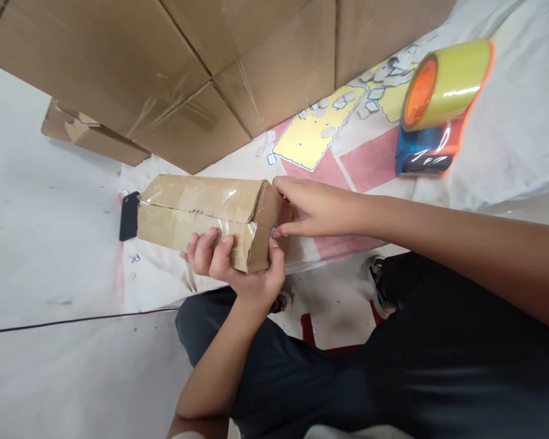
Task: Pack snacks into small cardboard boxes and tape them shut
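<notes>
A small brown cardboard box lies lengthwise in front of me, with clear tape shining on its upper faces and a worn seam along it. My left hand grips its right end from below, fingers over the near side and thumb against the end face. At that same end, my right hand holds the edge between forefinger and thumb; its other fingers are partly hidden. A tiny white and blue piece shows beside the two thumbs. Just past the box's left end is a flat black object.
Large taped cartons stand behind the box. A tape dispenser with a yellowish roll sits at right. Yellow paper and several pale scraps lie on the white and red cover. A flattened cardboard piece is far left, a black cable lower left.
</notes>
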Demonstrator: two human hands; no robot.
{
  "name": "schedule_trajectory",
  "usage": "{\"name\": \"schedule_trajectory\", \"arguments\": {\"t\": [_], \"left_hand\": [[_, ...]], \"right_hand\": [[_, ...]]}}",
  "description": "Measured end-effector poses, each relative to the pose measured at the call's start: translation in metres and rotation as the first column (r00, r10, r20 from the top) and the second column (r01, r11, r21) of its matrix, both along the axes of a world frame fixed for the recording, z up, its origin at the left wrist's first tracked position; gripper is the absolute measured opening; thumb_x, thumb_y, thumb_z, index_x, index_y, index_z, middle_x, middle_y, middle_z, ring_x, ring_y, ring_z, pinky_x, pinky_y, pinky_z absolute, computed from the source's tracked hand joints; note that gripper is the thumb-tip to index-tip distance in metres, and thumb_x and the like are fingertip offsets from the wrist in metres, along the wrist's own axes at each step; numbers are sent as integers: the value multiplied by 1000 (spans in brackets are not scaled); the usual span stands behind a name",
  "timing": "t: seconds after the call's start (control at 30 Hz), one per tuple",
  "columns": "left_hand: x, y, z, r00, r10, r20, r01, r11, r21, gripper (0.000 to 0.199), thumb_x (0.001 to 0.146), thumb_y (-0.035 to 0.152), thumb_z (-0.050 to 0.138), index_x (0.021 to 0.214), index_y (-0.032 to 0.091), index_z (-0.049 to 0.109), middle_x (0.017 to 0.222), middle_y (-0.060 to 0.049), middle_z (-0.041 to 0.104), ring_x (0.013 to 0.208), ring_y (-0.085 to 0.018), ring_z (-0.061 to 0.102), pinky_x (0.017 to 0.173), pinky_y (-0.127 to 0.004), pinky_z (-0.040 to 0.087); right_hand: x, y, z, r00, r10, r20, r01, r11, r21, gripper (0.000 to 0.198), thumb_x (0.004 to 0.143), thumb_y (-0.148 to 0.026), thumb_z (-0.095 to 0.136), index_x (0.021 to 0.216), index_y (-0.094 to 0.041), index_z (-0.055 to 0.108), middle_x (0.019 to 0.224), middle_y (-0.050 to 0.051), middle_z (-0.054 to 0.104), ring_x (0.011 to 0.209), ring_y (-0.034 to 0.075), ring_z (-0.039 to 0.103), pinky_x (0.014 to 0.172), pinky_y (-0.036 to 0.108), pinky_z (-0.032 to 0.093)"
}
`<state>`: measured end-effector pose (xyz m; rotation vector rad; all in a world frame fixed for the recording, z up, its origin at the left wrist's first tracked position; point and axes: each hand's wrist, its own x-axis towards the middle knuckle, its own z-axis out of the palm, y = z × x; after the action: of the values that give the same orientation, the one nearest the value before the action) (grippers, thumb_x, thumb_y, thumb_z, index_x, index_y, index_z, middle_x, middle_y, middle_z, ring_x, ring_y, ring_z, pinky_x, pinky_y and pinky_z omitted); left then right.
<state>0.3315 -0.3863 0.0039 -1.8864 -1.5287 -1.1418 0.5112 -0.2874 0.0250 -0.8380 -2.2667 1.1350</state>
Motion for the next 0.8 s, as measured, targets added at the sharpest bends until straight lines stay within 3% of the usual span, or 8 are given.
{"name": "schedule_trajectory", "arguments": {"t": [0.8], "left_hand": [[-2, 0, -1, 1000, -10, 4, 10, 999, -35, 70, 70, 30, 70, 129, 26, 32, 130, -13, 37, 135, -35, 32, 117, -67, 17]], "right_hand": [[-2, -3, 3, 998, -60, 17, 61, 998, -23, 34, 80, -36, 74, 93, -20, 47, 99, 7, 64, 91, 25, 59, 76, 36, 44]]}}
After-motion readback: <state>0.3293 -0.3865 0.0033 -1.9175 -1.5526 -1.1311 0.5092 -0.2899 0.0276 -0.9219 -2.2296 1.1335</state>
